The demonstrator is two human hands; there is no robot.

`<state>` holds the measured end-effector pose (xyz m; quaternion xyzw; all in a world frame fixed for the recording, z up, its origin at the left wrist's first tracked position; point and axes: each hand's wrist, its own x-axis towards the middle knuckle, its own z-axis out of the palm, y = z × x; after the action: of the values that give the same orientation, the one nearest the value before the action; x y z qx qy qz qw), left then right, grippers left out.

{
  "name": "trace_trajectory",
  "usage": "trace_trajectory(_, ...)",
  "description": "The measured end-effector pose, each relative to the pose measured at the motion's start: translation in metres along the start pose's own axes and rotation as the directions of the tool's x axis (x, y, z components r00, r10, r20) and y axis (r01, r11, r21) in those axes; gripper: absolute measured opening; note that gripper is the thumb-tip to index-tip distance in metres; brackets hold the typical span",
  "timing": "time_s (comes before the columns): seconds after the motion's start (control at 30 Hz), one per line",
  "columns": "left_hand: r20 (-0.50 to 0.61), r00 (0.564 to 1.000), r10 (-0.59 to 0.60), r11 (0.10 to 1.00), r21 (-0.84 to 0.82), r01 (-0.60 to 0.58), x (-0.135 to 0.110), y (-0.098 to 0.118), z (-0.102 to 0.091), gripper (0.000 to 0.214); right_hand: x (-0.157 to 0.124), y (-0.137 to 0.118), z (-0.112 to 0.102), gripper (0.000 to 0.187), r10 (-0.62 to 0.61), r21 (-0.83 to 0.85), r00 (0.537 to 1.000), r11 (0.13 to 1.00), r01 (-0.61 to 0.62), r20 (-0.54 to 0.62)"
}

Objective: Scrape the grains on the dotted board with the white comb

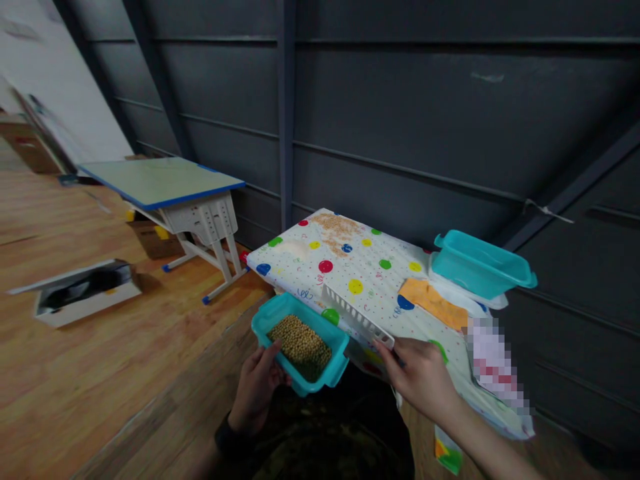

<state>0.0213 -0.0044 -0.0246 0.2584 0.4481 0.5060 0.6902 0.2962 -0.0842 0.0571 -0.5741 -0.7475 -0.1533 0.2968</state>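
Note:
My left hand [260, 383] is closed on the near side of a teal plastic container [340, 347], held just off the table's front edge. Inside it lie many round tan beans [303, 340], with something green and finer at the near end. Between the fingers of my right hand [417, 373] is the near end of a long white slotted plastic strip [357, 317], perhaps the side of a shallow basket seen edge-on. The strip stands on edge along the table's front, beside the container.
A balloon-print cloth covers the table [370, 267]. Tan grains [337, 230] are scattered at its far left. A second teal container [483, 263], an orange cloth [433, 300] and a blurred-out packet [495, 363] are at the right. Behind is a dark wall; a desk [165, 180] stands left.

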Motion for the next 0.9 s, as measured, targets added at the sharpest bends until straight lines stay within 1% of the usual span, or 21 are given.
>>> trace_trajectory(0.1,-0.018,1.000,0.019,1.000,-0.022,-0.019,0.002,0.005,0.001,0.064,0.000,-0.002,-0.005,0.058,0.024,0.064,0.999,0.998,-0.026,0.031)
trace_trajectory(0.17,-0.010,1.000,0.015,0.999,-0.034,-0.015,0.001,0.007,0.002,0.062,0.000,0.000,-0.007,0.060,0.063,0.125,0.995,0.989,-0.072,0.075)
trace_trajectory(0.23,0.000,1.000,0.015,0.999,-0.041,-0.015,0.001,0.008,0.002,0.061,0.002,0.005,-0.007,0.062,0.121,0.150,0.989,0.980,-0.132,0.082)
trace_trajectory(0.33,0.000,0.999,0.035,0.998,-0.048,-0.035,0.002,0.003,-0.002,0.058,0.010,0.017,0.001,0.069,0.242,0.094,0.969,0.965,-0.246,0.050)
trace_trajectory(0.4,-0.003,0.999,0.046,0.998,-0.051,-0.046,0.004,-0.001,-0.005,0.056,0.016,0.024,0.008,0.073,0.295,0.050,0.954,0.953,-0.298,0.054)
trace_trajectory(0.47,-0.002,0.999,0.047,0.997,-0.058,-0.047,0.006,-0.005,-0.008,0.054,0.021,0.028,0.013,0.075,0.296,0.046,0.950,0.952,-0.301,0.098)
trace_trajectory(0.57,-0.001,0.999,0.047,0.997,-0.068,-0.047,0.008,-0.008,-0.010,0.053,0.021,0.030,0.014,0.074,0.245,0.089,0.957,0.961,-0.260,0.154)
trace_trajectory(0.67,-0.004,0.999,0.052,0.997,-0.060,-0.052,0.011,-0.008,-0.013,0.054,0.019,0.034,0.012,0.073,0.231,0.086,0.964,0.966,-0.243,0.135)
trace_trajectory(0.77,-0.018,0.999,0.046,0.998,-0.048,-0.047,0.016,-0.008,-0.016,0.054,0.024,0.041,0.016,0.071,0.240,0.048,0.961,0.967,-0.248,0.135)
trace_trajectory(0.83,-0.032,0.999,0.042,0.998,-0.046,-0.043,0.019,-0.007,-0.019,0.054,0.028,0.042,0.023,0.065,0.227,0.043,0.960,0.971,-0.237,0.165)
trace_trajectory(0.9,-0.039,0.998,0.042,0.998,-0.043,-0.044,0.021,-0.007,-0.021,0.055,0.032,0.039,0.032,0.052,0.189,0.066,0.962,0.976,-0.205,0.196)
